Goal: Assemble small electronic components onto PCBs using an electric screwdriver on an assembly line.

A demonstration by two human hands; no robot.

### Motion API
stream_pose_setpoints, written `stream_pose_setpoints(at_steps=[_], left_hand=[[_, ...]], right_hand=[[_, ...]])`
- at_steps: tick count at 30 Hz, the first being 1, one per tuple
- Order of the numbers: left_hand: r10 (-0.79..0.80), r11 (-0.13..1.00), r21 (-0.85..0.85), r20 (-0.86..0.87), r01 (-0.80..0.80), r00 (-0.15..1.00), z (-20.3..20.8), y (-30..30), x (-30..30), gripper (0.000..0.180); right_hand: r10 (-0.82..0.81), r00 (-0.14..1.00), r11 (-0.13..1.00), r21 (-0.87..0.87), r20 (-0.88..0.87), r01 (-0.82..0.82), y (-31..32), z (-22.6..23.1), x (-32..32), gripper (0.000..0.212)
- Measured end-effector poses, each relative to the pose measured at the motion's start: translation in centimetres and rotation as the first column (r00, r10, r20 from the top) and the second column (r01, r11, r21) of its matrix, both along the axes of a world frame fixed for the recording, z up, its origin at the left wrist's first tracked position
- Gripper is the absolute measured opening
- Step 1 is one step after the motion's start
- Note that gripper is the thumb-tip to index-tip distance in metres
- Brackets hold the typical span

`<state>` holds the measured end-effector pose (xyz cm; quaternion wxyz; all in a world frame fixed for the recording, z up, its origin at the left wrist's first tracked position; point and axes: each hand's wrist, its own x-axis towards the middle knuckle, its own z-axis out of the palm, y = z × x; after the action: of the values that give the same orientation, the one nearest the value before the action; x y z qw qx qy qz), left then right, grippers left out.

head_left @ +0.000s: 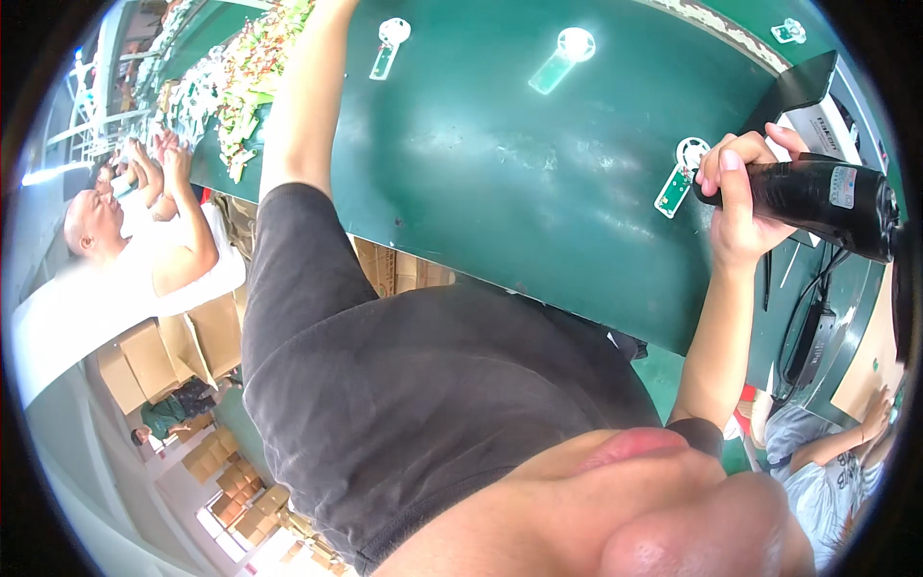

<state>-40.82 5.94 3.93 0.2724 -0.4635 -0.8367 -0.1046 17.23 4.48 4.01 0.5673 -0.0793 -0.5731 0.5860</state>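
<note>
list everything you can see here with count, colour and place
workbench: 1, green, across the top centre
ring-ended boards: 4, green and white, across the top and upper right
handheld tool: 1, black, upper right
heaped small parts: uncountable, green, red and white, upper left
power adapter: 1, black, right
printed box: 1, whitish, upper right
cardboard boxes: many, brown, lower left
other people: at least three, clothes whitish, green, grey, left and lower right
shirt: 1, dark grey, centre
left forearm: 1, bare, upper left, hand out of frame
right hand: 1, bare, upper right, around the handheld tool
</note>
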Motion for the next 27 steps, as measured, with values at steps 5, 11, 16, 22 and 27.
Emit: stream_pose_setpoints(at_steps=[5,11,16,22,27], left_hand=[[-0.388,0.911,-0.129,0.059,0.392,0.920,3.6,-3.5,17.5,0.015],[-0.428,0.800,-0.395,0.151,0.451,0.891,3.2,-10.7,25.6,0.017],[-0.473,0.823,-0.308,0.093,0.477,0.876,3.0,-14.0,27.9,0.018],[-0.386,0.821,-0.338,0.267,0.461,0.883,5.7,-14.9,28.4,0.017],[-0.480,0.833,-0.054,0.424,0.550,0.768,5.5,-10.6,24.4,0.023]], right_hand=[[-0.080,0.996,0.996,-0.024,0.051,0.081,0.1,-0.2,1.1,0.054],[-0.087,0.995,0.996,-0.028,0.045,0.088,-0.1,1.2,1.0,0.053],[-0.413,0.880,0.859,0.221,-0.233,0.462,2.0,5.5,4.9,0.027],[-0.740,0.532,0.495,0.201,-0.411,0.845,8.3,5.8,9.0,0.020],[-0.560,0.547,0.512,0.260,-0.622,0.819,8.0,6.5,9.0,0.015]])
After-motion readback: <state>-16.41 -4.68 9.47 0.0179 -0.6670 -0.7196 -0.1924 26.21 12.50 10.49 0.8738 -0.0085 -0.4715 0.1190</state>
